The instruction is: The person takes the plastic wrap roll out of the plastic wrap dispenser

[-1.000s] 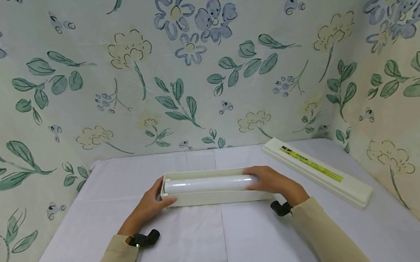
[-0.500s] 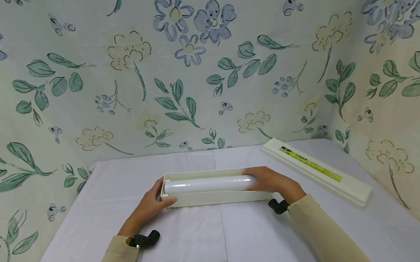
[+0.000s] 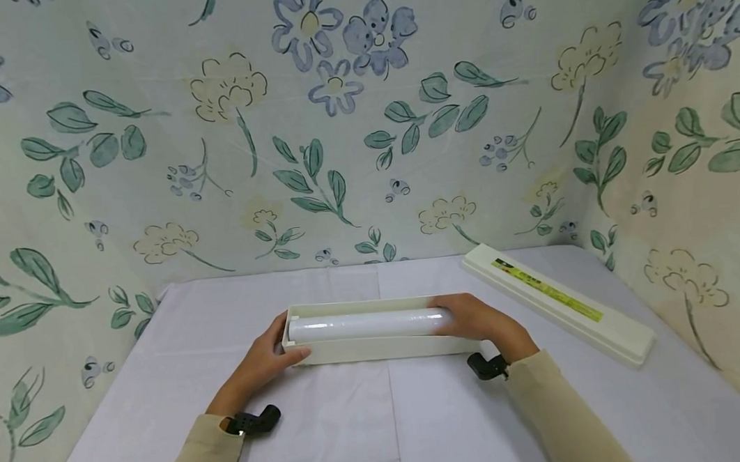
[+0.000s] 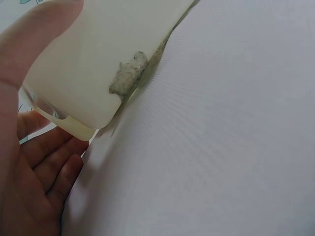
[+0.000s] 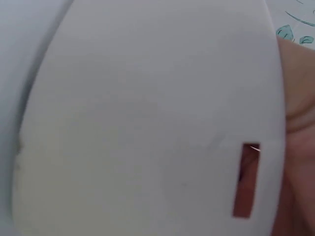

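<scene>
A long cream plastic box (image 3: 376, 349) without its lid lies on the table, with a shiny white roll of plastic film (image 3: 368, 324) inside it. My left hand (image 3: 265, 355) grips the left end of the box, thumb on the front wall and fingers behind the end. In the left wrist view a grey, dirty patch (image 4: 129, 73) marks the box's lower edge. My right hand (image 3: 478, 321) reaches into the box's right end and holds the end of the roll; its fingertips are hidden. Through a slot in the box wall (image 5: 147, 113), part of that hand shows in the right wrist view.
The cream lid (image 3: 558, 301) with a yellow-green label lies slantwise at the right of the table. A white cloth (image 3: 330, 421) covers the table. Flower-patterned fabric (image 3: 355, 190) hangs behind it and at the right side.
My right wrist and sleeve have shifted slightly to the left. Both hands keep their places on the box and the roll, which stay put.
</scene>
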`<state>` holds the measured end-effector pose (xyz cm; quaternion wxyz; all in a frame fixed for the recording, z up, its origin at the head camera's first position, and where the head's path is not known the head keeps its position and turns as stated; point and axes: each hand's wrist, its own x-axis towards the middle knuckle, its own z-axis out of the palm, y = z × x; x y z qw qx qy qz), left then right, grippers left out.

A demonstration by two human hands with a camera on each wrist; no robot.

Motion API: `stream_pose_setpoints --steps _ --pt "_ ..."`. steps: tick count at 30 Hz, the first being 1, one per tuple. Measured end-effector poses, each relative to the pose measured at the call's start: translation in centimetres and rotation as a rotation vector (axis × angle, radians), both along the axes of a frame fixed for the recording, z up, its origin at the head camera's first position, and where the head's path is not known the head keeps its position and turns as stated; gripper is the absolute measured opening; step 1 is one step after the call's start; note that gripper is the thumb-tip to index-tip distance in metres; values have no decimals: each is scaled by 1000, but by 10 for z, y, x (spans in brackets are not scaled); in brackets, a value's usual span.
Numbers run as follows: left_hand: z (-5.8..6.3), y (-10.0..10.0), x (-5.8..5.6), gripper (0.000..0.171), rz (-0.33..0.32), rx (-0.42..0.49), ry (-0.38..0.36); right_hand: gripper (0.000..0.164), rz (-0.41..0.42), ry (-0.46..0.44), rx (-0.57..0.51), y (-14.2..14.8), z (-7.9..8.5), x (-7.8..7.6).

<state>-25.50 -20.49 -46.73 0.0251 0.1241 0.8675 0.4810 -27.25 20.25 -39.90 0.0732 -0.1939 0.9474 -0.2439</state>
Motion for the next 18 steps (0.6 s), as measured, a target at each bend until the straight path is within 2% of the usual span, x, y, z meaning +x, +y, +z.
stream_pose_setpoints --steps 10,18 --pt "-2 -1 -2 91 -1 -9 -1 36 32 52 -31 1 -3 2" --pt "-2 0 -1 89 5 -17 -2 37 21 50 -30 1 -3 2"
